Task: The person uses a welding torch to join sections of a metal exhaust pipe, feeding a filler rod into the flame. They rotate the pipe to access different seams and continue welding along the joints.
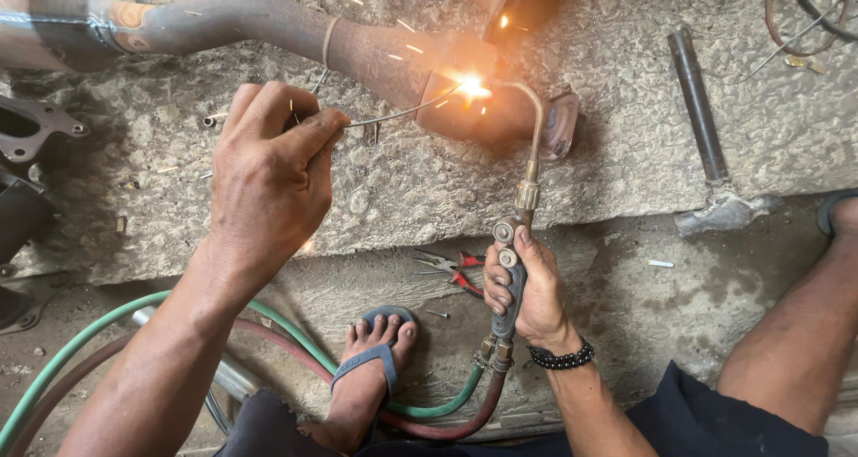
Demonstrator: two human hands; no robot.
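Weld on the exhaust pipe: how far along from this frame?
Done: an earlier weld bead rings the exhaust pipe near its left end. In hand: the right hand holds the gas torch, flame bright on the joint, while the left hand feeds the filler rod into it, sparks flying. Left: cannot tell how much of this seam remains; glare hides it.

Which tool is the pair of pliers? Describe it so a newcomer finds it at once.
Start at the rough concrete slab carrying the rusty pipe. Below its front edge, on the lower ledge between the sandalled foot and the right hand gripping the torch, lie the pliers. Their red handles set them apart from everything nearby.
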